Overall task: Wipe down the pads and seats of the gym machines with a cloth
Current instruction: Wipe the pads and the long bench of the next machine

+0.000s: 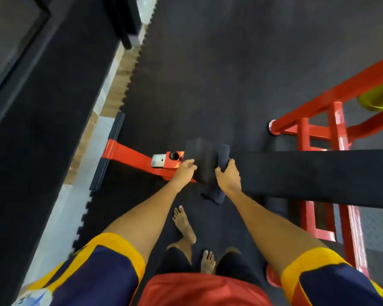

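Gripping the dark cloth (216, 194) in curled fingers, the right hand (228, 176) is wiping between the small seat pad (199, 161) and the long bench pad (307, 173); the left hand (184, 171) is touching the seat's edge, its hold unclear. Next, sweeping the seat top is probably needing care beside the red frame (131, 154)

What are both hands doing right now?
Left hand: holds the left edge of the seat pad.
Right hand: grips the dark cloth against the seat pad.
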